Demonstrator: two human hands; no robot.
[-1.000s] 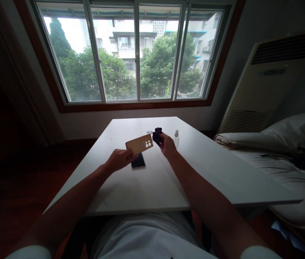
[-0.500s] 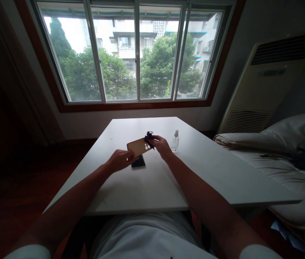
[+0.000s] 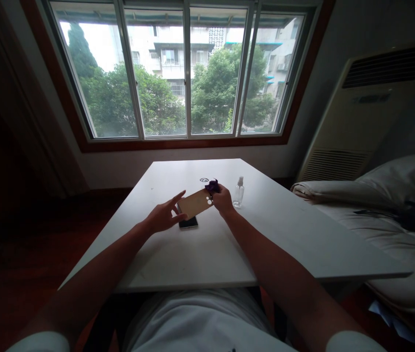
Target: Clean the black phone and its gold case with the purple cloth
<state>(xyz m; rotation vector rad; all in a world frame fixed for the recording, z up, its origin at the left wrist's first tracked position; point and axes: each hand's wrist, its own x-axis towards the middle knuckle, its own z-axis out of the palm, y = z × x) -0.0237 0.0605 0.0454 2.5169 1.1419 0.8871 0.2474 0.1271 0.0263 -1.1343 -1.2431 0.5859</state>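
Note:
A tan phone case (image 3: 194,203) with round camera holes is held tilted above the white table. My right hand (image 3: 223,199) is closed on its right end, together with a bunched dark purple cloth (image 3: 212,186). At the case's left end is my left hand (image 3: 164,215), its thumb and fingers spread around the edge; whether the fingertips touch it is hard to tell. Under the case lies a dark phone (image 3: 188,223), partly hidden. Behind the case a small dark ring-shaped item (image 3: 204,180) rests on the table.
A clear spray bottle (image 3: 239,192) stands right of my right hand on the white table (image 3: 284,234). Beyond the table is a window (image 3: 187,73). Pale cushioned seating (image 3: 369,210) and an air conditioner (image 3: 361,107) are at the right.
The case has shifted slightly right. My left hand's fingers have spread from their grip. My right hand has moved right with the cloth, and the ring-shaped item now shows separately behind.

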